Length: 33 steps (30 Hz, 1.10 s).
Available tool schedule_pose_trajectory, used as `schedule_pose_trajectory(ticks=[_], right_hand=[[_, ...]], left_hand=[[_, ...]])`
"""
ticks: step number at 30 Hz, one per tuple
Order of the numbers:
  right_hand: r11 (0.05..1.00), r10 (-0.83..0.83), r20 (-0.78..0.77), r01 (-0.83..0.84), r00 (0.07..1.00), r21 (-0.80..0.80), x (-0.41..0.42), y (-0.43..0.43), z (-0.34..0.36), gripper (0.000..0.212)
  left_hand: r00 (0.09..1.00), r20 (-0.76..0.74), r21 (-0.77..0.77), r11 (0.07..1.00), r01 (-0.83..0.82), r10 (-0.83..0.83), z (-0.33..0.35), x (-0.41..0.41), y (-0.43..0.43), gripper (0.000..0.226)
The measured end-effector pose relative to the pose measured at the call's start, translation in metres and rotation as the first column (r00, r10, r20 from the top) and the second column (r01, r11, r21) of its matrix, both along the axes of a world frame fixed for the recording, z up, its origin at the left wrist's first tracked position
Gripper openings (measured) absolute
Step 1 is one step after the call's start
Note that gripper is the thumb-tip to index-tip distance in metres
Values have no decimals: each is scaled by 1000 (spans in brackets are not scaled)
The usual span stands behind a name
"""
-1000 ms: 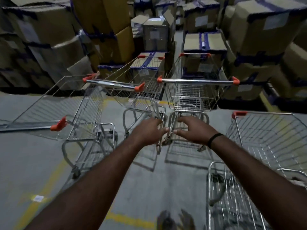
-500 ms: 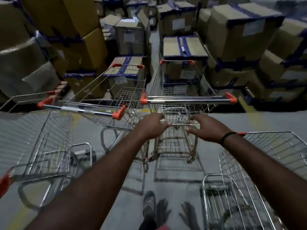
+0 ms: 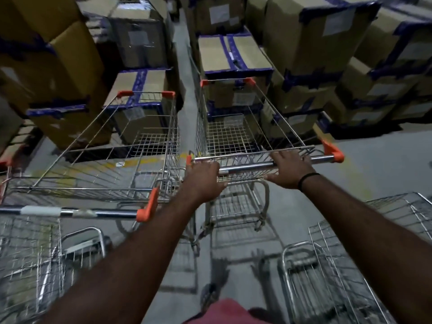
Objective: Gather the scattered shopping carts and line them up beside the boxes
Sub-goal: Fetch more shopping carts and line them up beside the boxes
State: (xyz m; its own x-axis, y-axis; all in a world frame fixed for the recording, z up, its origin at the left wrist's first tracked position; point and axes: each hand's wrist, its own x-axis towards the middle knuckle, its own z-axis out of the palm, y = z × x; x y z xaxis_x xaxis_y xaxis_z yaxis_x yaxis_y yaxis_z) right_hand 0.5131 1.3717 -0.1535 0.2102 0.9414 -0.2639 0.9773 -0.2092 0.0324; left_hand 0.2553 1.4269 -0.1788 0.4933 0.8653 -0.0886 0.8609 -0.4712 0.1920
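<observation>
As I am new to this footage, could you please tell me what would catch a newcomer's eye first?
The left hand and right hand grip the handle bar of the centre cart, which faces the stacked cardboard boxes ahead. A second cart stands close beside it on the left, and more carts crowd the lower corners.

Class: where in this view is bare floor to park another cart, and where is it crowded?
Free: the grey floor bordered by the held cart, the right-hand boxes and the lower-right cart. A narrow aisle runs between the box stacks. Crowded: the left, where the left cart stands close beside the held one.
</observation>
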Motion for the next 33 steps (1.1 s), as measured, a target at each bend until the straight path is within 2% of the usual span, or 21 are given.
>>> schedule_pose_trajectory(ticks=[4,6,10,14,16,24,33], right_hand=[[999,19,44,-21,999,37,4,14,-8,47],[998,30,60,-33,998,44,4,16,-9,39],[998,44,78,-48,996,51,8,2,-16,37],[998,42,106,-46,993,36,13,-20,-20,35],[998,37,94,-41,995,41,15,-32,-21,35],[993,58,72,-65,996,99,6,-67,-18,41],[988,83,41,-87,996,126,2,-105,-18,30]], left_hand=[[999,8,-17,999,-34,34,-2,3,2,52],[998,17,-16,998,-57,57,-2,2,-1,48],[997,30,-38,997,-72,73,3,0,-20,50],[985,171,-86,996,-9,23,7,-12,-48,47],[980,197,-71,997,6,8,8,-17,-60,44],[990,133,-57,997,-42,50,17,-15,-83,36],[984,146,-36,994,-102,106,5,-18,-120,23]])
